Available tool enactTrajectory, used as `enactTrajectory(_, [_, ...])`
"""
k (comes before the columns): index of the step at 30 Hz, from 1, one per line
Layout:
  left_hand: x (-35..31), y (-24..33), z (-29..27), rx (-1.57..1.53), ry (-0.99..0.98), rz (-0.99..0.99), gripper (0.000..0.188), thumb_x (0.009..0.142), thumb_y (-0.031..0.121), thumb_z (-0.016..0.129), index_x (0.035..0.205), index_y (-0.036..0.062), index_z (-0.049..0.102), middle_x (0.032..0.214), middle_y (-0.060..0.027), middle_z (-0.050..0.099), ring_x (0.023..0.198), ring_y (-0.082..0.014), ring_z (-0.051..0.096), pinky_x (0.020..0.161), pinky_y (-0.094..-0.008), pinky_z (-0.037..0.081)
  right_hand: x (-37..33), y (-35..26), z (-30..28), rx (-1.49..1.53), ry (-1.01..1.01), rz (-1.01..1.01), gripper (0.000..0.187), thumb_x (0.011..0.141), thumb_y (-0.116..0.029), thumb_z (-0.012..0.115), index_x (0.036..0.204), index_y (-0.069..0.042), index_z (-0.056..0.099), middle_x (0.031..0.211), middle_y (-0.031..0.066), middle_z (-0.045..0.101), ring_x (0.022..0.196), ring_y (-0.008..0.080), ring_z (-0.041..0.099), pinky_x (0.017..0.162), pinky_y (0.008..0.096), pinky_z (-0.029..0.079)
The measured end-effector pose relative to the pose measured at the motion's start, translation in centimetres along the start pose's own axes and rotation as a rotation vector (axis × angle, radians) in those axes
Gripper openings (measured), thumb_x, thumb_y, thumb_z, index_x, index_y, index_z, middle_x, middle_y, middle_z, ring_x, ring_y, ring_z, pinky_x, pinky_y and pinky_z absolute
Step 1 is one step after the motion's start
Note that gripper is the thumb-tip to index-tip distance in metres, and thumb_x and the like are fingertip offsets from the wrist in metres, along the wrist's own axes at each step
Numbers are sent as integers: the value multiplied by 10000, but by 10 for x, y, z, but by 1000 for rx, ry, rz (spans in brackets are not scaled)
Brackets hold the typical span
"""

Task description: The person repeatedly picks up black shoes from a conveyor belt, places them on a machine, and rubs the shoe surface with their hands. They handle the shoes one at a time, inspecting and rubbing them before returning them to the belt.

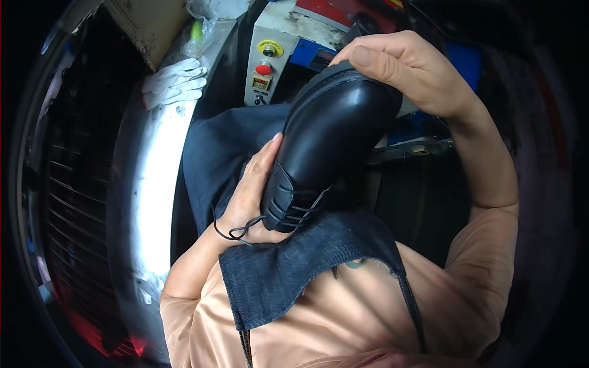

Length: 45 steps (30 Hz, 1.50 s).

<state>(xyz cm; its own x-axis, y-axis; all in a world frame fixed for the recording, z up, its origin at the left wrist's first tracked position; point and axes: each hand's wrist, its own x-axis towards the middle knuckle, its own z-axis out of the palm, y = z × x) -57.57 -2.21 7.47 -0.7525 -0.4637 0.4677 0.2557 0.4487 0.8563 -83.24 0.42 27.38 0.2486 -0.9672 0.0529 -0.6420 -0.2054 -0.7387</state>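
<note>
A black leather lace-up shoe (336, 129) is tilted in front of my body, its rounded toe up and away from me and its laced end near my apron. My left hand (250, 195) cups the laced end from the left side, fingers along the shoe's edge. Thin black laces (238, 232) loop loosely over that wrist. Over the toe end, my right hand (408, 69) is closed, thumb lying on the welt and the other fingers behind the sole, partly hidden.
A machine panel (264, 73) with a red push button (264, 68) stands ahead. At the left, a white glove (175, 84) and a clear plastic bag (199, 34) lie on a shiny metal ledge (161, 178). A denim apron (270, 279) hangs over my front.
</note>
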Motion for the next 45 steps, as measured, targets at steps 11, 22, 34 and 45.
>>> enactTrajectory(11, [-1, -2, -1, -140, -32, -65, 1180, 636, 256, 857, 1553, -45, 180, 1525, -255, 369, 1421, -363, 399, 1177, -426, 321, -10, 0, -4, -139, 1, 0, 549, 1061, -444, 448, 939, 8, 735, 792, 84, 722, 739, 137, 680, 698, 272, 534])
enactTrajectory(22, [-2, 0, -5, -190, -101, -107, 1272, 578, 267, 881, 1576, -2, 140, 1566, -239, 320, 1460, -359, 340, 1201, -438, 289, -10, -1, -1, -58, 6, 2, 576, 1071, -430, 426, 854, -1, 744, 707, 73, 701, 665, 129, 674, 658, 257, 543])
enactTrajectory(34, [3, 1, -10, -250, -127, -152, 1281, 551, 249, 856, 1575, -9, 131, 1566, -222, 320, 1467, -340, 324, 1210, -422, 255, -3, 9, -6, -68, -48, 76, 595, 1057, -487, 428, 950, 4, 746, 828, 103, 717, 781, 137, 680, 743, 266, 534])
enactTrajectory(45, [2, 6, -6, -327, -143, -250, 1266, 575, 226, 843, 1582, 9, 107, 1560, -197, 319, 1462, -304, 324, 1202, -392, 245, 4, 26, 36, 261, 128, -145, 279, 871, -216, 759, 1065, -34, 678, 1032, 64, 698, 995, 151, 649, 943, 327, 508])
